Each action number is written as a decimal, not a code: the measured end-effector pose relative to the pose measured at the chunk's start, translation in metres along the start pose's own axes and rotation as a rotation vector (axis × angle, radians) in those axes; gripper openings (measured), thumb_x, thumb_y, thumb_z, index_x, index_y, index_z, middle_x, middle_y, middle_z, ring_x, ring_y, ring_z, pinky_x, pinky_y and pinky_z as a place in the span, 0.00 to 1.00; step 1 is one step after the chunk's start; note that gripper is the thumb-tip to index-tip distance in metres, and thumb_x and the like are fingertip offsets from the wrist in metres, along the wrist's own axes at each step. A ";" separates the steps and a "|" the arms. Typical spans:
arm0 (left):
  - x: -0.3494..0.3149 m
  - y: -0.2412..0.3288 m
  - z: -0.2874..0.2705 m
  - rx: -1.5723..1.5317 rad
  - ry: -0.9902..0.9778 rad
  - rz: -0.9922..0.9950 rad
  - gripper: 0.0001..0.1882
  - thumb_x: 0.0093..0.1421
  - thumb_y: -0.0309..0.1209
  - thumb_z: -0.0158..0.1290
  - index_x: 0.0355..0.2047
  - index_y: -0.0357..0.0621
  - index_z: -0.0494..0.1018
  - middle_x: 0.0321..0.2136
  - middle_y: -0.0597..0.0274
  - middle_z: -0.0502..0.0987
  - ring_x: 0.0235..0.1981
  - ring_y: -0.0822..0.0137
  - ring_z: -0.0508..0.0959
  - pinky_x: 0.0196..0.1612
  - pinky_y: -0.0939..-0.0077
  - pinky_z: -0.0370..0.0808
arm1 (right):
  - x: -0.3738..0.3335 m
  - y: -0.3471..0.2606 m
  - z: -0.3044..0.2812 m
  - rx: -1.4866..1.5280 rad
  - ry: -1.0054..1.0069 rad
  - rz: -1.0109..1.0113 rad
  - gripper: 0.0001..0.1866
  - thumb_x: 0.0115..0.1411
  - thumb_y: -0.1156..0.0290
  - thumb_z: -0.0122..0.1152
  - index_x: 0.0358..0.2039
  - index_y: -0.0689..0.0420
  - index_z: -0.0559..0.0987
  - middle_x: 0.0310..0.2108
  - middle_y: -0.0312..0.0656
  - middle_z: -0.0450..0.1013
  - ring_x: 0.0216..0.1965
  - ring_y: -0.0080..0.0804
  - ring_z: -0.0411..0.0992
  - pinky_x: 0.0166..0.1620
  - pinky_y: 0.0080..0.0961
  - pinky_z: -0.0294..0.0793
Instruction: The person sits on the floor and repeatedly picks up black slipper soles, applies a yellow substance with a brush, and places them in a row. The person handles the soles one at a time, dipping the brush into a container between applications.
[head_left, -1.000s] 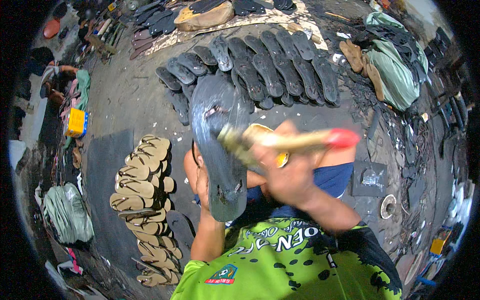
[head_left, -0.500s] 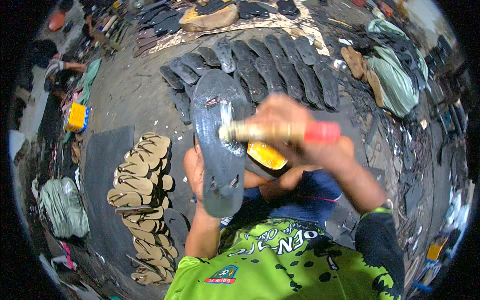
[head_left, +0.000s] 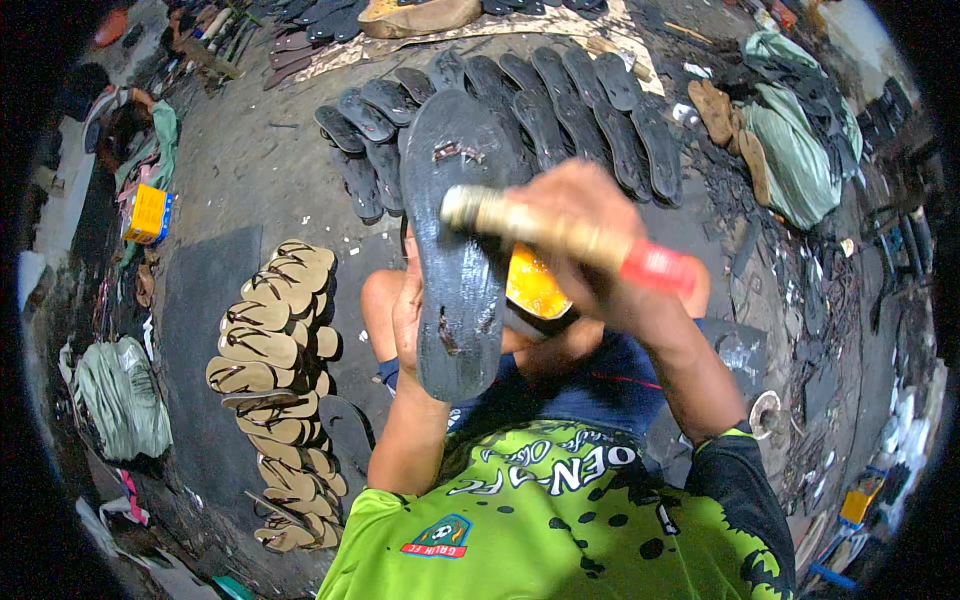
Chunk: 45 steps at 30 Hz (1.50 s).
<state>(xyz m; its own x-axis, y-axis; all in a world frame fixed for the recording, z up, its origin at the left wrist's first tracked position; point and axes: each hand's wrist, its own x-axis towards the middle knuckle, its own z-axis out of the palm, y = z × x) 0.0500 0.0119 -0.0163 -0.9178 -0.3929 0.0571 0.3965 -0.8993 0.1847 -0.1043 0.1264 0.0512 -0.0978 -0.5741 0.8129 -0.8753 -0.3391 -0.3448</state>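
Observation:
A large black sandal sole (head_left: 458,290) stands upright in front of me, its flat face toward me. My left hand (head_left: 409,315) is closed on its left edge, most of the fingers hidden behind it. My right hand (head_left: 590,205) grips a thick brush (head_left: 515,222) with a pale shaft and a red end. The brush's tip rests on or just over the upper middle of the sole, where the surface looks damp. Dark openings with bits of strap show near both ends of the sole. Behind the brush, an open tin (head_left: 537,286) of glossy yellow-orange glue-like stuff sits near my legs.
Rows of black soles (head_left: 560,110) lie ahead on the dark ground. Tan flip-flops (head_left: 262,345) overlap in a column at the left, beside a yellow can (head_left: 147,214). Pale green sacks (head_left: 795,150) and scraps fill the right side. A person's arm (head_left: 143,100) shows far left.
The brush has moved up the sole and now slants, its red end lower. The sole has shifted up and slightly right in view. The wet shine on its face has dulled.

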 end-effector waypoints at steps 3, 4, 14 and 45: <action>-0.001 0.020 -0.008 0.258 0.157 0.201 0.24 0.72 0.44 0.35 0.58 0.39 0.65 0.49 0.49 0.75 0.49 0.56 0.77 0.52 0.58 0.76 | -0.051 -0.028 0.017 0.103 -0.245 0.029 0.20 0.47 0.65 0.68 0.42 0.55 0.81 0.33 0.38 0.75 0.33 0.33 0.73 0.33 0.31 0.69; 0.005 0.027 -0.016 0.350 0.132 0.237 0.25 0.72 0.43 0.35 0.58 0.38 0.65 0.50 0.49 0.75 0.50 0.55 0.76 0.53 0.57 0.75 | -0.064 -0.042 0.018 0.148 -0.271 0.055 0.18 0.48 0.67 0.67 0.42 0.55 0.81 0.33 0.37 0.75 0.33 0.32 0.73 0.34 0.30 0.69; 0.021 0.020 0.008 -0.046 0.050 0.008 0.23 0.71 0.44 0.38 0.59 0.45 0.65 0.51 0.52 0.75 0.50 0.58 0.77 0.55 0.59 0.74 | -0.058 -0.043 0.032 0.061 -0.098 0.077 0.11 0.52 0.71 0.67 0.37 0.56 0.80 0.30 0.37 0.77 0.30 0.31 0.75 0.34 0.29 0.72; 0.016 0.026 -0.050 0.188 0.040 -0.128 0.34 0.65 0.35 0.49 0.66 0.40 0.48 0.58 0.47 0.66 0.56 0.53 0.73 0.56 0.56 0.74 | 0.021 0.098 0.033 0.142 -0.028 0.693 0.09 0.60 0.70 0.61 0.41 0.54 0.82 0.35 0.45 0.79 0.35 0.38 0.77 0.39 0.31 0.75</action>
<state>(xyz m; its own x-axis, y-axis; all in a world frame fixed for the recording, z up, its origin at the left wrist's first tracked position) 0.0467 -0.0272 -0.0595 -0.9574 -0.2884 -0.0164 0.2624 -0.8919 0.3682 -0.1768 0.0570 0.0189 -0.5959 -0.7114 0.3725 -0.5455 0.0182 -0.8379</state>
